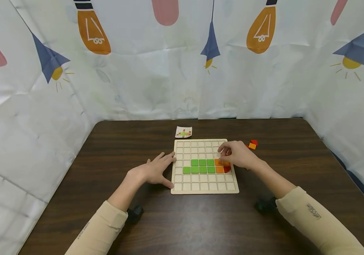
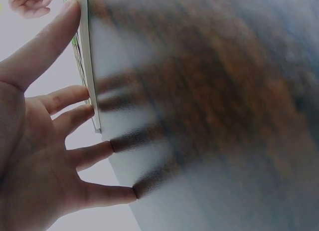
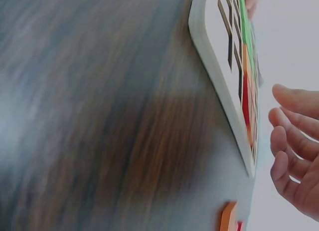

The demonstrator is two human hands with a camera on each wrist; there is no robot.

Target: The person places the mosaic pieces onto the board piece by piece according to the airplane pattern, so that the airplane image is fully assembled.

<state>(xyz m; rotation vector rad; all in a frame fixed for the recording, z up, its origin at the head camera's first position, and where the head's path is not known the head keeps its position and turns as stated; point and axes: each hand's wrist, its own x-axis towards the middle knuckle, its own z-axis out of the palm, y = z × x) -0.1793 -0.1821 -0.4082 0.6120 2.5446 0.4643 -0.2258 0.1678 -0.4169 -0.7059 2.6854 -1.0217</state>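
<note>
The right hand (image 1: pixel 238 153), fingers loosely bent and empty, is over the right of the board (image 1: pixel 204 186). The left hand (image 1: pixel 153 171) has straight fingers touching the board's left edge. Green tiles (image 1: pixel 203 170) and orange tiles (image 1: pixel 219 169) sit on it. A card (image 1: pixel 183 132) lies just past the far edge.

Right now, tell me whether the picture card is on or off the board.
Off: the card lies on the table beyond the far edge of the board.

Green tiles (image 1: pixel 203 170) and orange tiles (image 1: pixel 220 169) are laid on the board (image 1: pixel 203 178), whose left edge is touched by the left hand (image 1: pixel 152 171); over it, the right hand (image 1: pixel 237 153) is held.
</note>
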